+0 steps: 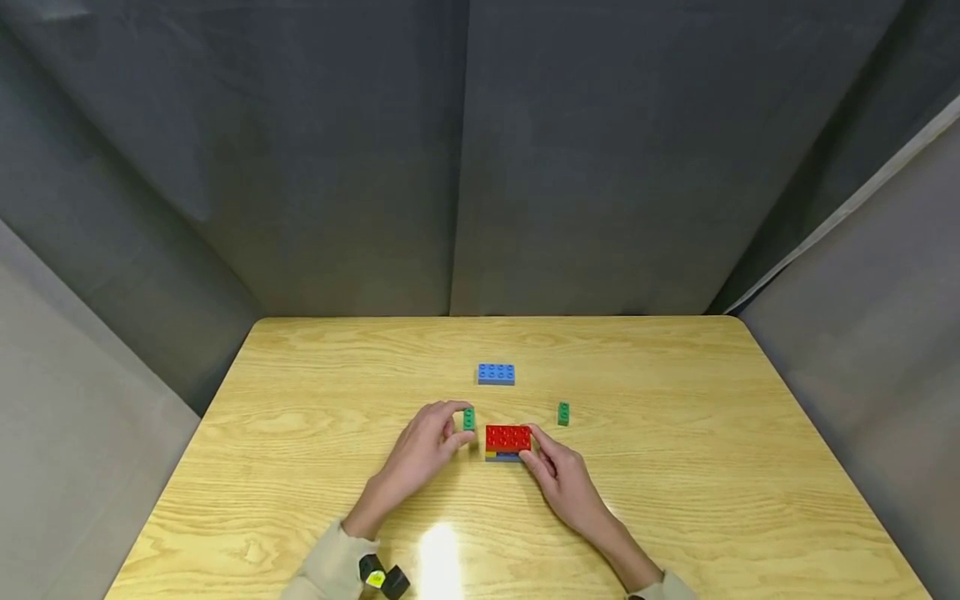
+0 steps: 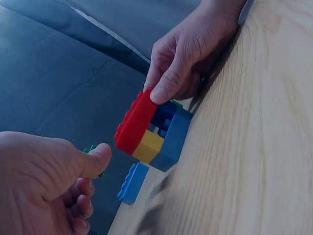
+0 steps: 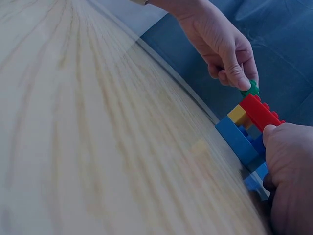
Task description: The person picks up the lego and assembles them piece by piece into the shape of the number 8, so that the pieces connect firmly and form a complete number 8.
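My left hand [image 1: 423, 447] pinches a small green toy brick [image 1: 468, 418] between thumb and forefinger, just left of a brick stack and apart from it. The stack has a red brick [image 1: 507, 437] on top. In the left wrist view, a yellow brick [image 2: 148, 146] and a dark blue brick [image 2: 161, 113] sit beneath it with a gap between, on a blue base brick [image 2: 175, 139]. My right hand [image 1: 566, 487] holds the stack at its right end, thumb on the near side. The fingers behind the stack are partly hidden.
A loose blue brick [image 1: 497, 374] lies on the wooden table [image 1: 315, 375] beyond the stack. Another small green brick [image 1: 563, 414] lies to the right, past my right fingertips. Grey curtains [image 1: 337, 167] stand behind the table and at both sides.
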Demonstrator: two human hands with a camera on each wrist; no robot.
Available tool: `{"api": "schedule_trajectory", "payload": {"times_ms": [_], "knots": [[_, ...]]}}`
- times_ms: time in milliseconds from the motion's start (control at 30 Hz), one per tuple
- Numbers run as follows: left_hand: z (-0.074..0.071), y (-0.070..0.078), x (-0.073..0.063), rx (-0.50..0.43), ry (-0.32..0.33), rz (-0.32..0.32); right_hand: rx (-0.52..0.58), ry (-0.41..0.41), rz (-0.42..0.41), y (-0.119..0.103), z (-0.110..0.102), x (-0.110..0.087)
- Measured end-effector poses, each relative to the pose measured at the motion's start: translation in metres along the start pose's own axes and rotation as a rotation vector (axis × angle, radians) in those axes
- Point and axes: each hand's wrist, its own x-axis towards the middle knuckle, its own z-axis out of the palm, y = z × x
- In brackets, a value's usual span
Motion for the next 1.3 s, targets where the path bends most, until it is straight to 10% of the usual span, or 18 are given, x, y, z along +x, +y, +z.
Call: {"api": "schedule_trajectory", "payload": {"times_ms": [533,1300], "knots": [[0.011,0.014,-0.005,0.0,-0.039,0.063,0.008,-0.025,-0.01,0.002,0.001,0.0],[0.022,0.02,-0.01,0.125,0.084,0.094,0.013,-0.054,-0.047,-0.003,0.001,-0.001]]}}
